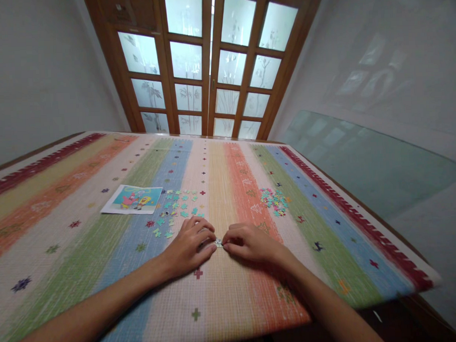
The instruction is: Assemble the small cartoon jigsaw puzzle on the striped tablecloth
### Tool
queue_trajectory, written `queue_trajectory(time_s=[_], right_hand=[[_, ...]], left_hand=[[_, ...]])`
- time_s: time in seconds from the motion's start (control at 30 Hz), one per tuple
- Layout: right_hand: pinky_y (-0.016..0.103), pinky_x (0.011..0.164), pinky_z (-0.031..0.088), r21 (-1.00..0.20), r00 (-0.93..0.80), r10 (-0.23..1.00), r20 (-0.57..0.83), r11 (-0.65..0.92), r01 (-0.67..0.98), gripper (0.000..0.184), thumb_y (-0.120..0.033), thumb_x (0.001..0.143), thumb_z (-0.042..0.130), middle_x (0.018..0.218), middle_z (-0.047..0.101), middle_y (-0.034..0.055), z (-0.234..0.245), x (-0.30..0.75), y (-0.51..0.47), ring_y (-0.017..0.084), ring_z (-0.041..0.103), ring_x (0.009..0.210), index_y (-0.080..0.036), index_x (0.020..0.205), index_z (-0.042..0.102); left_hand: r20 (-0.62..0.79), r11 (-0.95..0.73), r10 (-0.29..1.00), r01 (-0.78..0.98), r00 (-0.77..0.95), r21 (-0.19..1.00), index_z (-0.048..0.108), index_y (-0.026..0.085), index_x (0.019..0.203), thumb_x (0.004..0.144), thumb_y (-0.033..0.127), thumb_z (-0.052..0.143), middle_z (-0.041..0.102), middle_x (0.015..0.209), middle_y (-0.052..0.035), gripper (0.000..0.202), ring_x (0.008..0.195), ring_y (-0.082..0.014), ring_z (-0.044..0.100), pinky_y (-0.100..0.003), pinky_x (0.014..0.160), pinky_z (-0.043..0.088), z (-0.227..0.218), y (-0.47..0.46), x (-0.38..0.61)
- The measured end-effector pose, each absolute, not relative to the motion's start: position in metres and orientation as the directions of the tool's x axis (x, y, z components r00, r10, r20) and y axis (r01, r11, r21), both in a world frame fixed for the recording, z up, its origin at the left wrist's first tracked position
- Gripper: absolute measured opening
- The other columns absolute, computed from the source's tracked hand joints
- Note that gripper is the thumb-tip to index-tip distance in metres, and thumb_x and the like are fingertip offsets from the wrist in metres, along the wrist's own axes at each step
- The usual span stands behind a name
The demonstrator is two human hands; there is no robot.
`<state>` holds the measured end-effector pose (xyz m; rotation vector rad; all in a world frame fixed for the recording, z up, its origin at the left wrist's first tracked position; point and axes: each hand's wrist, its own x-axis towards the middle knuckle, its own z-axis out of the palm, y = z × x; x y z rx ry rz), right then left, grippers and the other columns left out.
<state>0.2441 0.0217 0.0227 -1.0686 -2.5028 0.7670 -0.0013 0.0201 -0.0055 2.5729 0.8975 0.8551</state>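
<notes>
My left hand and my right hand rest on the striped tablecloth, fingertips meeting over a small puzzle piece. Both hands have their fingers curled and pinched on that piece. Loose teal puzzle pieces lie scattered just beyond my left hand. A small heap of mixed-colour pieces sits farther out past my right hand. A cartoon reference picture lies flat to the left of the teal pieces.
The table's right edge runs diagonally, with a pale green glass panel beside it. Wooden doors with frosted panes stand behind the far edge of the table.
</notes>
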Motion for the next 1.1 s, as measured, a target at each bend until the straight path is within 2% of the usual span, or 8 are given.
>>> queue_trajectory(time_s=[0.2, 0.37, 0.5, 0.63, 0.77, 0.9, 1.1], right_hand=[[0.026, 0.066, 0.043, -0.609, -0.651, 0.758, 0.041, 0.536, 0.585, 0.02, -0.017, 0.087, 0.064, 0.077, 0.075, 0.0048, 0.021, 0.245, 0.024, 0.015, 0.061, 0.066, -0.019, 0.093, 0.082], [0.025, 0.062, 0.041, -0.617, -0.643, 0.766, 0.007, 0.509, 0.601, 0.023, -0.017, 0.085, 0.064, 0.074, 0.076, 0.0039, 0.019, 0.248, 0.026, 0.014, 0.06, 0.062, -0.021, 0.096, 0.084], [0.024, 0.061, 0.041, -0.622, -0.641, 0.767, -0.009, 0.498, 0.604, 0.025, -0.017, 0.085, 0.064, 0.073, 0.077, 0.0039, 0.017, 0.25, 0.029, 0.013, 0.06, 0.061, -0.022, 0.098, 0.085], [0.024, 0.06, 0.041, -0.615, -0.642, 0.766, -0.012, 0.501, 0.609, 0.028, -0.014, 0.083, 0.063, 0.074, 0.078, 0.005, 0.019, 0.251, 0.029, 0.013, 0.061, 0.06, -0.021, 0.099, 0.085], [0.024, 0.062, 0.042, -0.617, -0.643, 0.765, -0.02, 0.497, 0.61, 0.029, -0.014, 0.084, 0.062, 0.078, 0.08, 0.0065, 0.021, 0.251, 0.028, 0.014, 0.062, 0.062, -0.021, 0.1, 0.085], [0.024, 0.062, 0.042, -0.616, -0.638, 0.769, -0.025, 0.491, 0.616, 0.029, -0.016, 0.085, 0.062, 0.078, 0.08, 0.0064, 0.023, 0.251, 0.027, 0.014, 0.062, 0.062, -0.022, 0.101, 0.085], [0.025, 0.06, 0.04, -0.593, -0.636, 0.769, -0.056, 0.487, 0.641, 0.029, -0.017, 0.086, 0.061, 0.074, 0.079, 0.0059, 0.026, 0.25, 0.026, 0.014, 0.059, 0.06, -0.021, 0.103, 0.085]], left_hand=[[0.44, -0.744, 0.666, 0.501, 0.602, 0.441, 0.069, 0.022, 0.103, 0.096, 0.03, 0.063, 0.072, 0.11, -0.0058, 0.012, 0.11, -0.0262, 0.057, -0.045, 0.1, 0.042, 0.002, 0.026, -0.006], [0.493, -0.668, 0.734, 0.628, 0.467, 0.4, 0.07, 0.022, 0.105, 0.096, 0.033, 0.061, 0.072, 0.11, -0.0065, 0.017, 0.11, -0.0273, 0.058, -0.047, 0.101, 0.042, 0.012, 0.061, -0.03], [0.443, -0.528, 0.82, 0.78, 0.364, 0.336, 0.072, 0.022, 0.108, 0.092, 0.036, 0.06, 0.073, 0.112, -0.0087, 0.024, 0.113, -0.0312, 0.056, -0.048, 0.101, 0.043, 0.016, 0.1, -0.055], [0.389, -0.418, 0.874, 0.859, 0.292, 0.294, 0.075, 0.02, 0.108, 0.089, 0.036, 0.057, 0.072, 0.119, -0.0114, 0.031, 0.118, -0.0351, 0.055, -0.052, 0.103, 0.042, 0.016, 0.134, -0.074], [0.345, -0.425, 0.882, 0.858, 0.321, 0.288, 0.077, 0.021, 0.104, 0.086, 0.033, 0.053, 0.074, 0.118, -0.011, 0.032, 0.118, -0.0348, 0.057, -0.052, 0.105, 0.043, 0.021, 0.153, -0.091], [0.334, -0.449, 0.876, 0.842, 0.348, 0.3, 0.077, 0.021, 0.096, 0.085, 0.037, 0.052, 0.077, 0.11, -0.0108, 0.032, 0.109, -0.032, 0.063, -0.049, 0.106, 0.045, 0.028, 0.15, -0.108], [0.301, -0.413, 0.903, 0.812, 0.307, 0.413, 0.076, 0.022, 0.09, 0.086, 0.048, 0.05, 0.077, 0.097, -0.0103, 0.038, 0.088, -0.0285, 0.069, -0.043, 0.089, 0.052, 0.026, 0.114, -0.13]])
